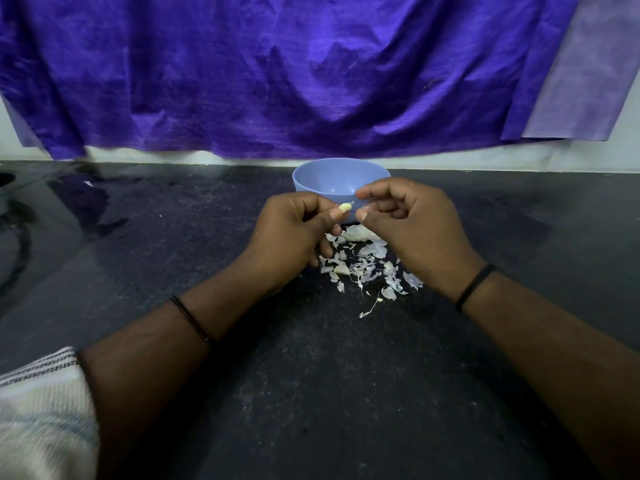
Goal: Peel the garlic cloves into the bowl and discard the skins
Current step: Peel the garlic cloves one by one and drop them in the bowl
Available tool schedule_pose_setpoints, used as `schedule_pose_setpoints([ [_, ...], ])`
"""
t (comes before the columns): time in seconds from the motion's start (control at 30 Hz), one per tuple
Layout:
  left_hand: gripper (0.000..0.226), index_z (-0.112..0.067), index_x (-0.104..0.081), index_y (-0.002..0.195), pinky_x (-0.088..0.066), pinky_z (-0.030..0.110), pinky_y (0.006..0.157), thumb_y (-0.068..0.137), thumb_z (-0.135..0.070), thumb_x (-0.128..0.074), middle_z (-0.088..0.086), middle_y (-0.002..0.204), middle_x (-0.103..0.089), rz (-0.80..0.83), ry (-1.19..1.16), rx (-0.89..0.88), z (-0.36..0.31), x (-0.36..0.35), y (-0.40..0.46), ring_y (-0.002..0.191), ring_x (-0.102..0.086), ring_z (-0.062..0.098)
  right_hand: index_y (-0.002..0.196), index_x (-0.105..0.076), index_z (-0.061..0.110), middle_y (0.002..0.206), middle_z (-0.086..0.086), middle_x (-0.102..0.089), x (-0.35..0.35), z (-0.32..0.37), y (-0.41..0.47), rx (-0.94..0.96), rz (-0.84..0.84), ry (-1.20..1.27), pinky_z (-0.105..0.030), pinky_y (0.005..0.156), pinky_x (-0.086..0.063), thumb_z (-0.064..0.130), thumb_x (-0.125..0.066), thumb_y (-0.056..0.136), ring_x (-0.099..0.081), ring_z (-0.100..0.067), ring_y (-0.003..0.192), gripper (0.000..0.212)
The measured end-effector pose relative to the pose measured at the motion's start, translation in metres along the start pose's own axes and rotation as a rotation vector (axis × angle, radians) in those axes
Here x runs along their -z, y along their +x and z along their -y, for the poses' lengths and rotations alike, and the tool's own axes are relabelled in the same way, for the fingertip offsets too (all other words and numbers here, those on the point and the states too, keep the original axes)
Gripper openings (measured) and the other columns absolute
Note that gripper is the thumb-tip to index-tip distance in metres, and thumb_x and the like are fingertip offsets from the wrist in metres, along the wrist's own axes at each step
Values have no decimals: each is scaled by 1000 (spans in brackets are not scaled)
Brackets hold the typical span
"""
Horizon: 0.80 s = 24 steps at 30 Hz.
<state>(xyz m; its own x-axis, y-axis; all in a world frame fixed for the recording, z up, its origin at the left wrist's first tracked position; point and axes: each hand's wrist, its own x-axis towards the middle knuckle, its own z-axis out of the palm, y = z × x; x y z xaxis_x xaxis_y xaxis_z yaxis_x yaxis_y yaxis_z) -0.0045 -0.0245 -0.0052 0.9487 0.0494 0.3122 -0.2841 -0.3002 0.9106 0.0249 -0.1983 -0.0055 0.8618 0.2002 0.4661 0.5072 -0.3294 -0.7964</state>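
Dark speckled countertop point(346, 393), glossy; purple cloth point(277, 74) hung along the wall behind.

Left hand point(294, 233): fingers curled, thumb and forefinger pinching a small pale garlic clove point(345, 207) by its near end. Clove mostly bare, long axis running roughly left to right, pointed tip aimed toward the other hand.

Right hand point(412, 226): fingers loosely curled, thumb and forefinger close together just beside the clove tip, apparently pinching a thin wisp of skin still attached there. Too small to say whether the grip is firm.

Key relation: clove held just in front of, and slightly above, the near rim of the blue bowl point(322, 174). Bowl lies straight ahead of both hands, touching neither. Left hand nearer the clove, in fact carrying it; a short forward reach from that hand would likely put it over the bowl opening.

Below and between the hands: scatter of papery skins point(370, 268) on the counter, near the bowl's foot. One or two plumper pieces among them, possibly unpeeled cloves; cannot tell.

Bowl interior: nothing visible from this angle.

Outward: black bands on both wrists, striped sleeve point(41, 410) at lower left.
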Motion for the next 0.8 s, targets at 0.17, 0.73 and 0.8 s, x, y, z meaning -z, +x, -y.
schedule_pose_setpoints([
  [0.17, 23, -13, -65, 74, -36, 15, 39, 97, -14, -64, -1, 48, -59, 23, 136, -34, 1, 1, -1, 37, -48, 4, 92, -77, 13, 80, 7, -75, -2, -1, 0, 42, 30, 62, -13, 67, -48, 13, -77, 87, -67, 2, 71, 5],
  [0.73, 11, -14, -76, 89, -37, 10, 42, 92, -24, -72, -18, 49, -60, -82, 285, -90, 3, 5, 2, 39, -52, -1, 69, -68, 20, 62, 7, -66, 8, 3, -1, 30, 5, -294, -19, 55, -44, 36, -80, 82, -58, -4, 57, 24],
  [0.8, 10, -14, -77, 90, -37, 10, 42, 92, -22, -72, -18, 48, -60, -85, 298, -103, 2, 6, 2, 39, -52, -2, 69, -68, 20, 61, 6, -65, 7, 2, 0, 39, -28, -310, -16, 53, -43, 31, -78, 84, -58, -6, 56, 22],
])
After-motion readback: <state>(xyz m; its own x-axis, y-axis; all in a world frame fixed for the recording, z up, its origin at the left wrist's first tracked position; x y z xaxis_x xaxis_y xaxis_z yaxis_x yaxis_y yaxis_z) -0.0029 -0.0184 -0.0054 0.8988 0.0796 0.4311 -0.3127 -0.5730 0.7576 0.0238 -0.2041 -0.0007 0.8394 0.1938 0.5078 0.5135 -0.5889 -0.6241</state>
